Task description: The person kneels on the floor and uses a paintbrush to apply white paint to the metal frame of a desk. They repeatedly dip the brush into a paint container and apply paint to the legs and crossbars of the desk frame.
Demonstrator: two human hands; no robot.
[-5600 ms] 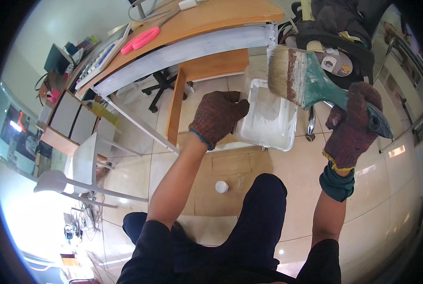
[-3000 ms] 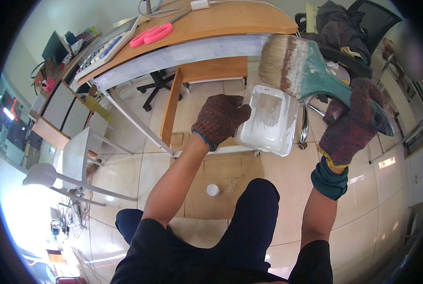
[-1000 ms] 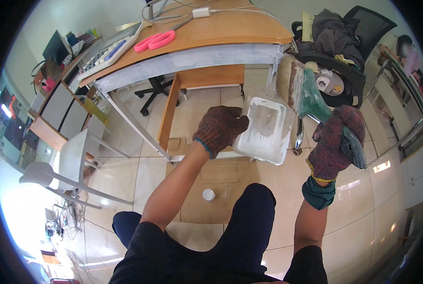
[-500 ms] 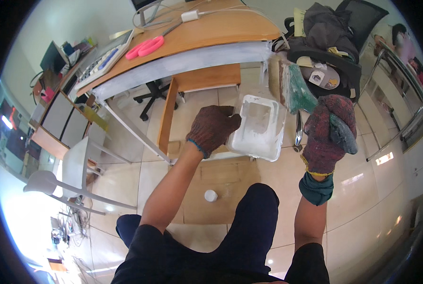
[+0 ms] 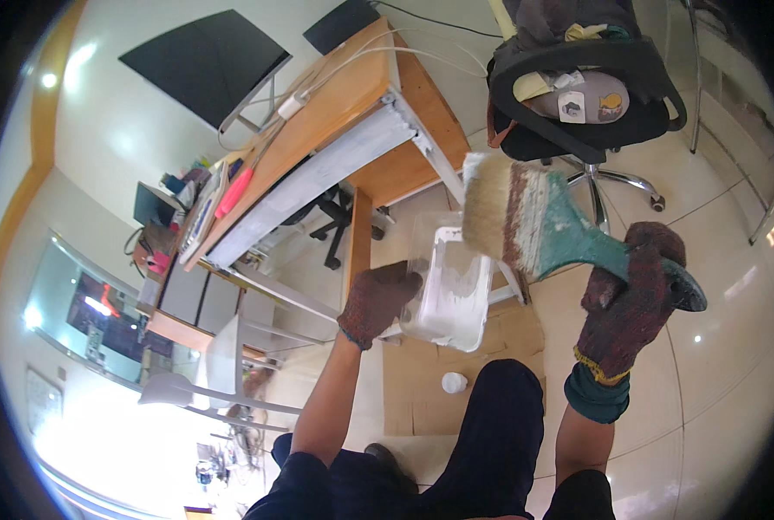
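Note:
My left hand point(image 5: 380, 302), in a dark red knit glove, grips the left wall of a clear plastic tub point(image 5: 474, 322) smeared inside with white paint. My right hand point(image 5: 637, 290), gloved alike, is closed around the handle of a wide paintbrush point(image 5: 569, 236). The brush has a worn green handle, and its pale bristles point left, over the tub's upper right side in this view. Whether bristles and tub touch, I cannot tell. Just beyond stands a wooden desk point(image 5: 345, 82) whose front rail point(image 5: 318, 184) is coated in white.
A black office chair point(image 5: 578, 130) piled with clothes and a cap stands at the far right. On the desk are a monitor point(image 5: 209, 65), cables and pink-handled scissors point(image 5: 234, 192). Below the tub, a white cap point(image 5: 454, 382) lies on flattened cardboard point(image 5: 409, 394). A white chair point(image 5: 222, 364) stands at left.
My view has swung and tilted, shifting the desk. The brush has turned from pointing away beside the desk's right end to lying crosswise, bristles left. The left hand keeps hold of the tub.

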